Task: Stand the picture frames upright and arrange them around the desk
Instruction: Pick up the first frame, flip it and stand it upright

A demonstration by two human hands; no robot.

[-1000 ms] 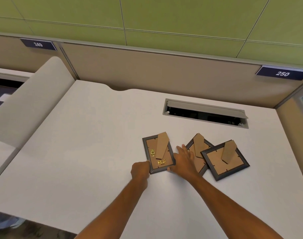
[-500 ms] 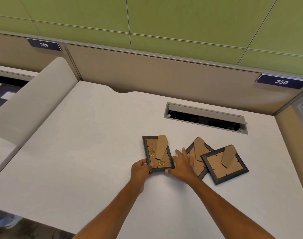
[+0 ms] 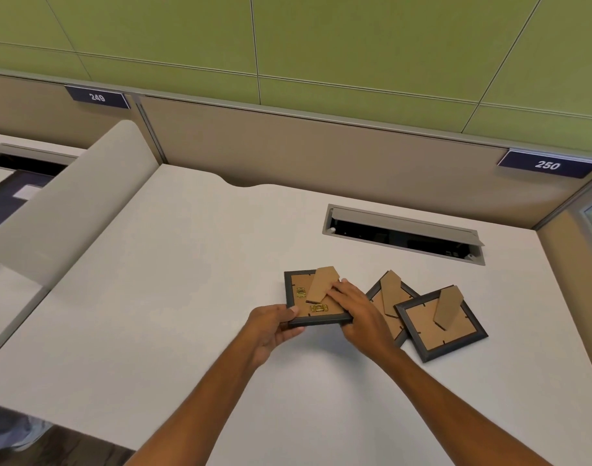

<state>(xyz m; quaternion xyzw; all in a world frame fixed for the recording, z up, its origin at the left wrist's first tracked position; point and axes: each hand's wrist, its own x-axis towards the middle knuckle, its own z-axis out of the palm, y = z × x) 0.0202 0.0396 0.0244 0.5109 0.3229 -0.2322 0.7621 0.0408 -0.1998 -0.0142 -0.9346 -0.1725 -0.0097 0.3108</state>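
Tabletop (image 3: pixel 173 297): off-white, with a shallow notch in its far edge at 12 o'clock. Cable hatch (image 3: pixel 404 232) recessed at 1 o'clock, grey lid tilted open, dark inside. Beige partition (image 3: pixel 321 156) along the far edge, green wall panels (image 3: pixel 355 45) above. Label "249" (image 3: pixel 97 97) at 10 o'clock, label "250" (image 3: pixel 547 165) at 2 o'clock. Rounded side divider (image 3: pixel 69 203) at 9 o'clock. Blurred object at 7 o'clock, possibly a shoe (image 3: pixel 8 428).

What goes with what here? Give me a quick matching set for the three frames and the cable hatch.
Things:
1. left frame
2. middle frame
3. right frame
4. cable hatch

States:
A. lid open, at the desk's rear
B. partly covered by a neighbouring frame
C. gripped by both hands
D. face down, untouched, overlapping another frame

Pairs: 1-C, 2-B, 3-D, 4-A
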